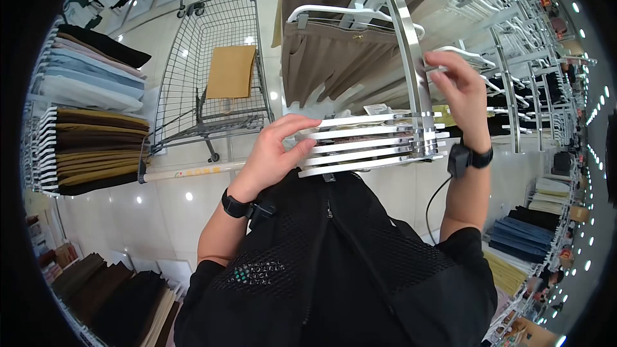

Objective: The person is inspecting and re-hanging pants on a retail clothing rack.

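Note:
A row of white hangers (pixel 360 148) hangs at the end of a shiny metal display rail (pixel 406 38), directly in front of my chest. My left hand (pixel 276 151) is at their left ends, thumb and fingers on either side of a hanger end. My right hand (pixel 463 93) is raised just right of the rail, with thumb and forefinger curved and a gap between their tips. Brownish-grey trousers (pixel 340 58) hang from another white hanger (pixel 357 11) farther along the rail. What hangs from the nearest hangers is mostly hidden.
A wire shopping cart (pixel 183 71) with a tan cardboard piece (pixel 231 72) stands at upper left. Folded garments on hangers (pixel 103 144) line the left side. More clothing racks (pixel 514 103) and stacked dark trousers (pixel 524 238) are at right.

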